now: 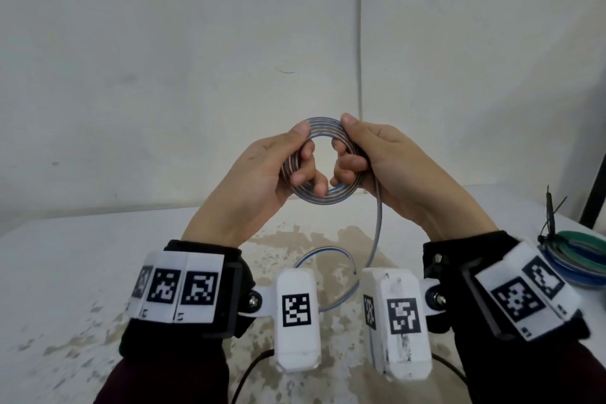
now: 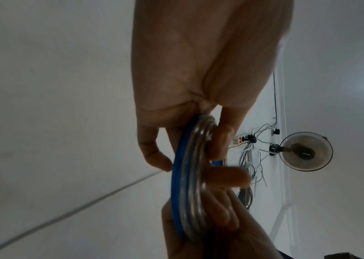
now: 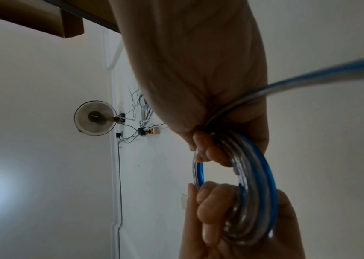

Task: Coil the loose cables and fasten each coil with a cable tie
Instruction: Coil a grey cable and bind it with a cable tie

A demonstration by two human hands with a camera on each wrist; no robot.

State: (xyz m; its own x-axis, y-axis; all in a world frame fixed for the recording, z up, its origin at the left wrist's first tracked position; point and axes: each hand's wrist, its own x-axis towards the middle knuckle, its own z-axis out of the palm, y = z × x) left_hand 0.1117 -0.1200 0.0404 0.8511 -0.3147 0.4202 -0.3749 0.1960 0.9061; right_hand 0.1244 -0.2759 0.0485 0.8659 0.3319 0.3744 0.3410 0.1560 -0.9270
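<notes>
Head view: both hands hold a grey-and-blue cable coil (image 1: 323,164) upright above the tabletop (image 1: 98,272); the left hand (image 1: 262,180) grips its left side, the right hand (image 1: 393,170) its right, fingers curled through the ring. A loose tail (image 1: 377,233) hangs down. Left wrist view: fingers (image 2: 227,177) wrap the coil (image 2: 183,184). Right wrist view: curled fingers (image 3: 210,150) clamp the coil (image 3: 263,175).

Glossy clear-and-blue plastic-sheathed cable coil (image 1: 323,162), matt white tabletop (image 1: 98,256) blotched and worn, smooth white plastic wrist housings (image 1: 296,315).

Wall fan (image 2: 305,151), power strip (image 3: 153,131), stained table (image 1: 98,272).
</notes>
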